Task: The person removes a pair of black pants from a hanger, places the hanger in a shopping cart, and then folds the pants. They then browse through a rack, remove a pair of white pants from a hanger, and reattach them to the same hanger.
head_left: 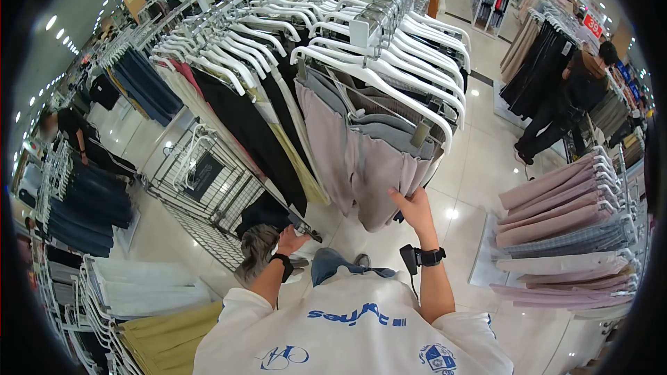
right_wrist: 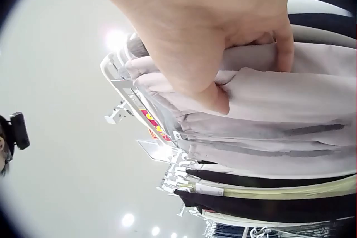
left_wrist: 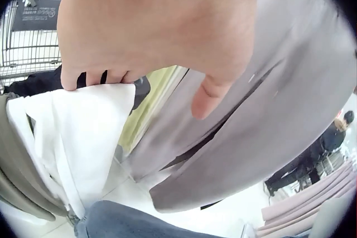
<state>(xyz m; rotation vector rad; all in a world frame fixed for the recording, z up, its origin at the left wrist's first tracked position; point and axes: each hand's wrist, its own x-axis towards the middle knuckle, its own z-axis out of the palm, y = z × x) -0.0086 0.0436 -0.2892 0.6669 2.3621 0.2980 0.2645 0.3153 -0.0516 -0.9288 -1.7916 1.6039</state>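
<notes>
A pair of mauve-grey trousers (head_left: pixel 382 180) with an elastic waist hangs by clips from a white hanger (head_left: pixel 379 83) at the rack's front end. My right hand (head_left: pixel 415 212) pinches its fabric between thumb and fingers, low on the right edge; in the right wrist view the thumb (right_wrist: pixel 215 98) presses into a fold. At the shopping cart's near end is my left hand (head_left: pixel 292 239), beside a grey-brown garment (head_left: pixel 257 250) draped there. The left wrist view shows its fingers at the top edge of white cloth (left_wrist: pixel 95 126), thumb pointing away; how firmly they hold I cannot tell.
The wire shopping cart (head_left: pixel 201 194) stands left of the rack, with spare hangers and dark cloth inside. Black trousers (head_left: pixel 236 111) hang along the rack. Pink garments (head_left: pixel 556 201) hang on a low rack at right. Other people (head_left: pixel 566 97) stand among racks on both sides.
</notes>
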